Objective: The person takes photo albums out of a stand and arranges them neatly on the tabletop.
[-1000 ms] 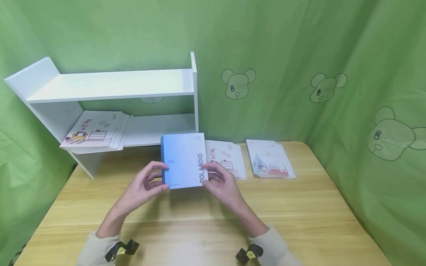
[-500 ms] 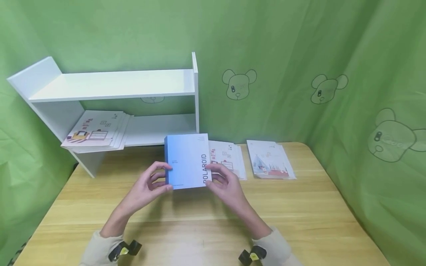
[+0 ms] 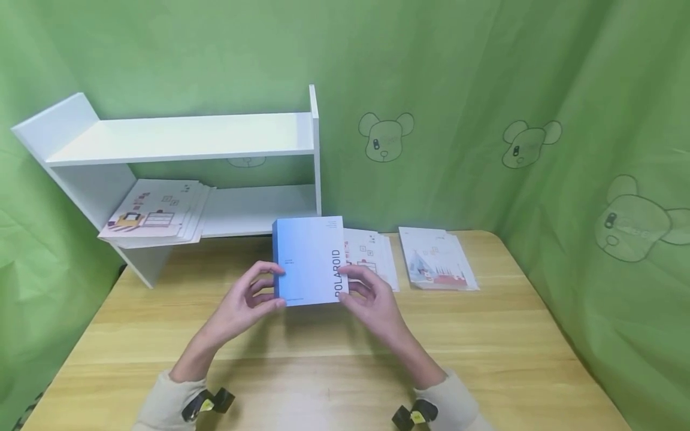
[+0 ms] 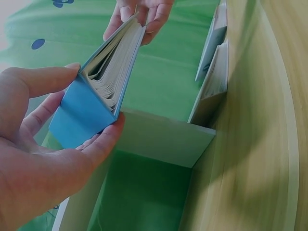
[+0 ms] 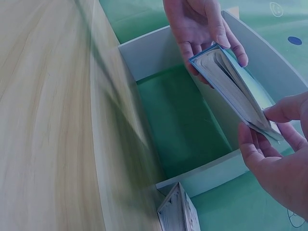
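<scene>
Book: held clear of the table, in front of the shelf, its lettered cover toward the head camera. Left hand pinches the spine side between thumb and fingers; right hand pinches the opposite edge likewise. Left wrist view shows gaps among the pages. One stack lies on the lower board, at its left end. Two further piles sit on the table — the nearer one partly hidden behind the book.

The blue book reads "POLAROID" (sideways, in dark capitals).
</scene>
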`<action>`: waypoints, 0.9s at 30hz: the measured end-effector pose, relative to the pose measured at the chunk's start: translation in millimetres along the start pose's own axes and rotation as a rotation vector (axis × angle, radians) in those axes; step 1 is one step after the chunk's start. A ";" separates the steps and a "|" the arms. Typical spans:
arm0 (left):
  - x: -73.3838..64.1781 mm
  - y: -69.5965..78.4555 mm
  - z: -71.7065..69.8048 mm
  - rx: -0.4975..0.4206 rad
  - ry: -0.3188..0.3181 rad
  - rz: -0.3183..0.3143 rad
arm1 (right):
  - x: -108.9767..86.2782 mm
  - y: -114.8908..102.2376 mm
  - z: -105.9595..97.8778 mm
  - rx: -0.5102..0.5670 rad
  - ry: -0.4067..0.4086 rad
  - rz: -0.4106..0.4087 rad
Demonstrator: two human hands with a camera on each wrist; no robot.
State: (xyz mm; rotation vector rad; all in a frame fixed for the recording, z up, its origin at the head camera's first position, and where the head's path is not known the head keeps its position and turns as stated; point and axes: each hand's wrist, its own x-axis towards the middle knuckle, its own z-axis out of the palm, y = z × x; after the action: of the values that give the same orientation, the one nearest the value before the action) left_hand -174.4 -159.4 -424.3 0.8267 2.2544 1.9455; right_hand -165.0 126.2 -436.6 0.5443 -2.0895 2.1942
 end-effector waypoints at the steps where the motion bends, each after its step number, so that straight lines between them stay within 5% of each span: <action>1: 0.2 -0.1 0.6 -0.001 0.001 -0.001 | -0.2 -0.3 -0.7 -0.001 -0.002 0.000; 27: 5.8 -2.6 15.9 -0.039 -0.012 0.010 | -9.3 -4.2 -14.7 -0.029 0.024 0.038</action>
State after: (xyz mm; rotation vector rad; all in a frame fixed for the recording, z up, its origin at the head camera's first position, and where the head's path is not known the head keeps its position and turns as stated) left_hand -174.4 -142.7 -428.2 0.8439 2.2026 1.9766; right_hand -158.1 142.7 -435.6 0.4769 -2.1335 2.1756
